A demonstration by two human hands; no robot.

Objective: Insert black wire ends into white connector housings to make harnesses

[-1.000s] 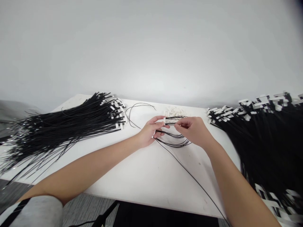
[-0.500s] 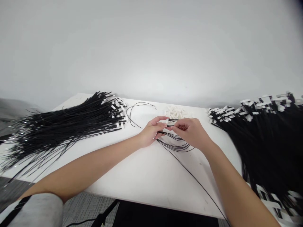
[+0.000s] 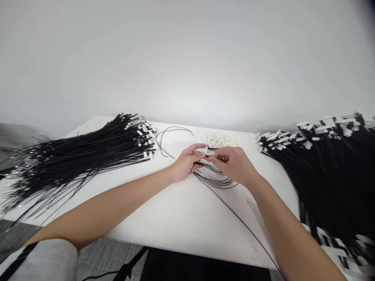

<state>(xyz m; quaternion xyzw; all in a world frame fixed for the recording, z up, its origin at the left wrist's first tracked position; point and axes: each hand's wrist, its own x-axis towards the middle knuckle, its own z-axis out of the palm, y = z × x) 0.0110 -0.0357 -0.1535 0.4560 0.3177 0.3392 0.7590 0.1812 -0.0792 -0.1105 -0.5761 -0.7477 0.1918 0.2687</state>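
While the left hand (image 3: 187,164) pinches a white connector housing (image 3: 206,150) above the middle of the bench (image 3: 175,212) and the right hand (image 3: 236,164), fingertips together, seemingly holds a black wire (image 3: 208,156) beside it, wiring appears part-done, loose housings (image 3: 217,138) near the far edge appearing unwired.

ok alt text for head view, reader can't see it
A person's left hand holds a small white connector, the right hand pinched beside it, looped black wires below. Behind sits a pile of white pieces; a wire bundle lies left, a second bundle right, on the white table.
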